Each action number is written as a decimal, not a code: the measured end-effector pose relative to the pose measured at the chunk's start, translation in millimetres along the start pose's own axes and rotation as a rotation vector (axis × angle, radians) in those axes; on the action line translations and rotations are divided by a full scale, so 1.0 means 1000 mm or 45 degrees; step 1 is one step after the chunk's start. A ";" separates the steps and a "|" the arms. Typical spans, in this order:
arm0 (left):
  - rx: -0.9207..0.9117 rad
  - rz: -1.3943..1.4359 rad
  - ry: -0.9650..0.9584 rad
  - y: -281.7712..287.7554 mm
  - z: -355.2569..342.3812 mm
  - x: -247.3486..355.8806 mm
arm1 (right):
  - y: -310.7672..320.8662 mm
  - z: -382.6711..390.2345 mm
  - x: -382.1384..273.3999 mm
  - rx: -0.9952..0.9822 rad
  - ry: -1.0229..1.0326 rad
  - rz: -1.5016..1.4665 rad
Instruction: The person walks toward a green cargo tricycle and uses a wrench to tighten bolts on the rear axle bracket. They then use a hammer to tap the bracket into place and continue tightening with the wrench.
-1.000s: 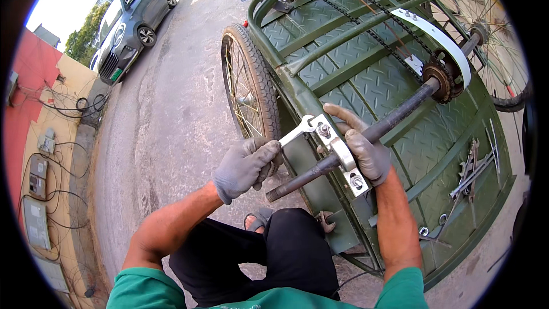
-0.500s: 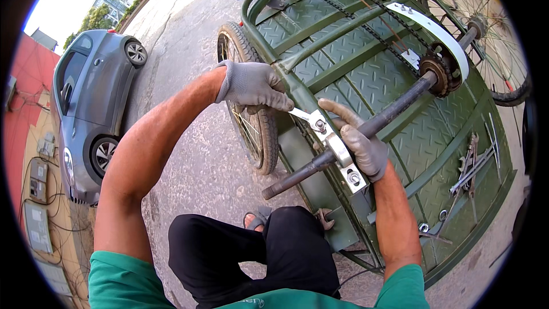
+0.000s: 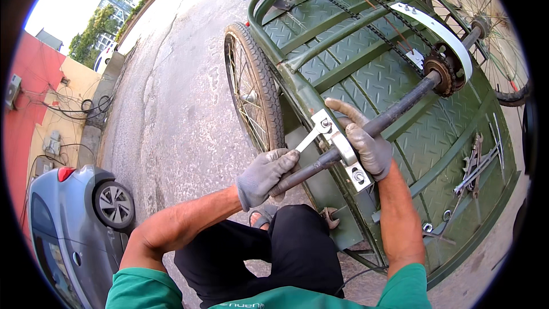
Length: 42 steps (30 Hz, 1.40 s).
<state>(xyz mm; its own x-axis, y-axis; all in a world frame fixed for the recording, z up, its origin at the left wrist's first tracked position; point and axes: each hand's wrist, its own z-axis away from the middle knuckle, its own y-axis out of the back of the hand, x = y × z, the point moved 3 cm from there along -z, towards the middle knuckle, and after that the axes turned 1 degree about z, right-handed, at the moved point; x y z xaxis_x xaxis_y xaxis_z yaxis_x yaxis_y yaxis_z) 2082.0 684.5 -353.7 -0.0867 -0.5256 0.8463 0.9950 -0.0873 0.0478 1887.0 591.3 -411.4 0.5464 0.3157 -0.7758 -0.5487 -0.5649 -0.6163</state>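
My left hand (image 3: 264,174), in a grey glove, grips a silver open-ended wrench (image 3: 309,139), its head on a bolt (image 3: 325,123) at the upper end of a silver bearing block (image 3: 343,147). The block sits on the green frame of a three-wheeled cart. A dark shaft (image 3: 400,105) passes through it to a rusty chain sprocket (image 3: 440,74). My gloved right hand (image 3: 372,147) holds the block's right side beside the shaft, thumb bent, forefinger reaching behind.
Several wrenches (image 3: 476,166) lie on the green checkered deck (image 3: 434,149) at right. A spoked wheel (image 3: 251,91) stands left of the frame, a white curved strip (image 3: 457,43) by the sprocket. A grey car (image 3: 77,234) and wired wall (image 3: 34,74) are at far left.
My left hand with the wrench swung up toward the far side half a second ago and is now back low. My right hand stays on the block. The car has passed toward the lower left.
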 end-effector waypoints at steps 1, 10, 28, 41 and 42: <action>0.052 0.128 0.051 0.000 0.005 -0.006 | 0.001 0.000 -0.001 -0.010 -0.005 0.004; 0.045 -0.394 -0.154 0.039 0.004 0.032 | 0.011 0.003 0.000 0.018 -0.010 -0.017; -0.446 -1.827 -0.239 -0.006 -0.117 0.199 | 0.000 0.005 -0.010 0.029 -0.016 0.126; -0.464 -2.089 -0.458 -0.027 -0.125 0.204 | 0.001 0.004 -0.009 0.071 -0.025 0.077; -0.433 -2.085 -0.520 -0.023 -0.120 0.203 | -0.002 0.004 -0.010 0.061 -0.048 0.076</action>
<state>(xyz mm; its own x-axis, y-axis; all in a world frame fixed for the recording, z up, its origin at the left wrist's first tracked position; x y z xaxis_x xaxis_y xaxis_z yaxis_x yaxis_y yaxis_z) 2036.1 478.7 -246.8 -0.8508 0.5143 0.1077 -0.1681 -0.4607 0.8715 1880.0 592.3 -402.7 0.4884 0.3115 -0.8151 -0.6094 -0.5469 -0.5741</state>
